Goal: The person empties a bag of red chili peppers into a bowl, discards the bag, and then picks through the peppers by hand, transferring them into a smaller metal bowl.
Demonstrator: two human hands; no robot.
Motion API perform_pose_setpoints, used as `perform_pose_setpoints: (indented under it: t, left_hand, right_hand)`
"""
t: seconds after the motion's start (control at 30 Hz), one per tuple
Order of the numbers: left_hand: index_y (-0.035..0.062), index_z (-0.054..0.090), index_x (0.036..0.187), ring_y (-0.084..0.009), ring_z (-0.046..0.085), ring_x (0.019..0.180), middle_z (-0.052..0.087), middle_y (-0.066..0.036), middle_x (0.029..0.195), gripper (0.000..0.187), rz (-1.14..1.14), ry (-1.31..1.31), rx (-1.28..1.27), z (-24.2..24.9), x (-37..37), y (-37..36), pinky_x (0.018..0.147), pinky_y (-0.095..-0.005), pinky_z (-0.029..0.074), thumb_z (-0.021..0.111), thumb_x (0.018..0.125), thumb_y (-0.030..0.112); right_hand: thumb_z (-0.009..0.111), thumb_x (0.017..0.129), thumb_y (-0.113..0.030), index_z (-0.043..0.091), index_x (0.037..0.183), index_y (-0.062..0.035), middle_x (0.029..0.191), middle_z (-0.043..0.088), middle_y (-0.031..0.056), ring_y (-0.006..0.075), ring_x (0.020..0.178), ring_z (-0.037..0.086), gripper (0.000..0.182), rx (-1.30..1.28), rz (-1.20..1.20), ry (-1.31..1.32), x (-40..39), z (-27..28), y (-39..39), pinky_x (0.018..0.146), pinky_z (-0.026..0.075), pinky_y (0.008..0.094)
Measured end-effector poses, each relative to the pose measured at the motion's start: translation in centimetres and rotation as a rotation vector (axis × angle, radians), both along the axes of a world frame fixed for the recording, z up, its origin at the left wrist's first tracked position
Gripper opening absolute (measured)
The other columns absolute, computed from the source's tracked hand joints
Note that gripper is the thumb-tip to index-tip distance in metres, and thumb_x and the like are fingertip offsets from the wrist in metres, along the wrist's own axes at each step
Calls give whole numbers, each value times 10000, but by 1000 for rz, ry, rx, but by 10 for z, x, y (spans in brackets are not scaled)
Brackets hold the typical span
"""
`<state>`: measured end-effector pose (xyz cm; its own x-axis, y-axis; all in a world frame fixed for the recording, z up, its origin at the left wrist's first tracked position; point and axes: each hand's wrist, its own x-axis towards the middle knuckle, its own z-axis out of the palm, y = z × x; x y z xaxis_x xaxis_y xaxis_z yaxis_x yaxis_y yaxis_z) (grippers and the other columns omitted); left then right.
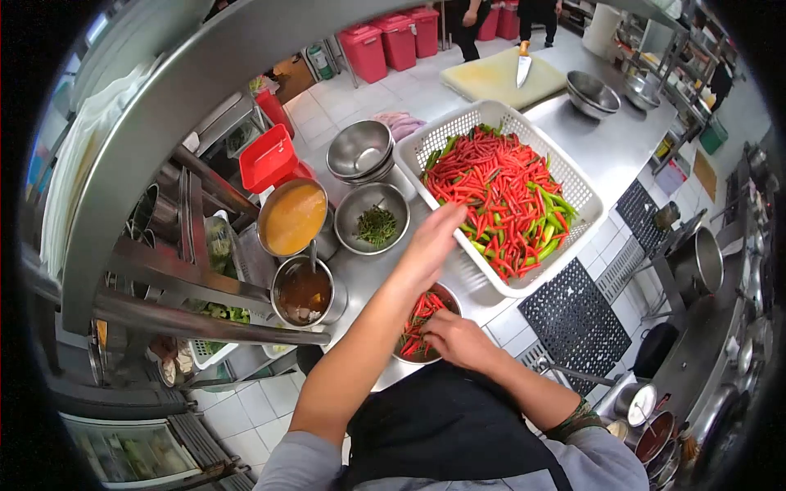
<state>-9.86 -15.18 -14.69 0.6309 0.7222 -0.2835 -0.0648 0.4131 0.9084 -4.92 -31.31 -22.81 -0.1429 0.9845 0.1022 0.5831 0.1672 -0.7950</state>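
Note:
A white perforated basket (585,184) holds a heap of red chilies (499,176) with green ones around the edges. My left hand (434,241) reaches to the basket's near-left rim; its fingertips are at the edge of the chilies, and whether they hold anything is hidden. Below it, a metal bowl (453,299) contains more red chilies (419,321). At this bowl's right side, my right hand (460,337) has its fingers closed together over the chilies, around something I cannot make out. Green stems (377,225) lie in another metal bowl (348,214) to the left.
Stacked metal bowls (359,150), a pot of orange liquid (292,217) and a pot of brown liquid (303,293) stand left. A knife (523,70) lies on a cutting board (491,78) at the back. A metal rail (205,319) crosses the left side. People stand beyond.

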Motion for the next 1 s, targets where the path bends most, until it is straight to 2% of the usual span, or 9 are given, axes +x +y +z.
perform_pose_setpoints:
  t: [0.13, 0.33, 0.4, 0.5, 0.67, 0.7, 0.8, 0.9, 1.0]
  left_hand:
    - [45, 501, 1385, -283, 489, 1310, 520, -174, 1376, 538, 111, 522, 712, -57, -102, -9, 1018, -417, 457, 641, 942, 315]
    - [25, 539, 1318, -283, 649, 1058, 559, -193, 1300, 446, 103, 861, 681, -85, -177, -62, 849, -375, 529, 638, 923, 208]
    - [12, 594, 1238, -284, 680, 844, 676, -176, 1023, 375, 177, 794, 724, -117, -188, -69, 768, -383, 542, 632, 897, 163]
    - [11, 606, 1203, -305, 677, 801, 681, -174, 973, 342, 258, 826, 738, -111, -194, -79, 766, -382, 539, 630, 884, 132]
    - [14, 616, 1182, -310, 665, 816, 662, -176, 1023, 328, 357, 901, 711, -96, -212, -93, 768, -397, 534, 648, 870, 111]
    - [15, 619, 1182, -305, 660, 869, 650, -171, 1052, 331, 423, 962, 930, -83, -208, -99, 787, -395, 535, 665, 867, 106]
    - [-3, 612, 1179, -359, 644, 944, 628, -193, 1073, 336, 428, 800, 942, -54, -201, -111, 871, -407, 514, 662, 861, 94]
    - [-9, 599, 1245, -238, 672, 973, 685, -157, 1092, 348, 274, 587, 501, -54, -194, -123, 859, -345, 526, 636, 932, 140]
    - [-33, 574, 1279, -145, 662, 970, 707, -119, 1074, 351, 130, 489, 316, -59, -188, -126, 843, -302, 525, 591, 976, 145]
  right_hand:
    - [627, 846, -27, 653, 972, -21, 899, 634, 183, 383, 834, 645, 129, 105, -191, 79, 14, 0, 15, 728, 534, 448]
    - [559, 871, -67, 674, 1062, -54, 972, 662, 201, 404, 818, 652, 223, -26, -89, -195, 9, 12, 53, 763, 533, 450]
    - [542, 878, -118, 683, 1085, -76, 1037, 628, 165, 357, 876, 655, 254, 6, 54, -357, -6, -5, 62, 776, 544, 439]
    - [563, 882, -146, 692, 1078, -93, 1089, 579, 134, 303, 997, 640, 240, 45, 240, -506, -25, -11, 71, 775, 549, 434]
    - [639, 857, -117, 670, 1020, -73, 1005, 599, 122, 284, 882, 662, 171, 40, 233, -325, -35, 8, 73, 740, 551, 410]
    - [672, 845, -111, 664, 997, -67, 982, 603, 116, 272, 852, 666, 159, 26, 218, -278, -35, 10, 72, 726, 552, 399]
    - [661, 886, -58, 634, 964, -45, 879, 621, 77, 184, 733, 654, 84, -130, 209, 124, -33, 14, 68, 665, 542, 323]
    - [613, 927, -22, 594, 920, -23, 840, 648, 51, 144, 718, 639, 20, -566, 206, 698, -37, 4, 57, 662, 531, 292]
    - [611, 956, -53, 576, 881, -13, 829, 632, 4, 73, 718, 604, 92, -650, 229, 725, -38, 1, 49, 642, 508, 250]
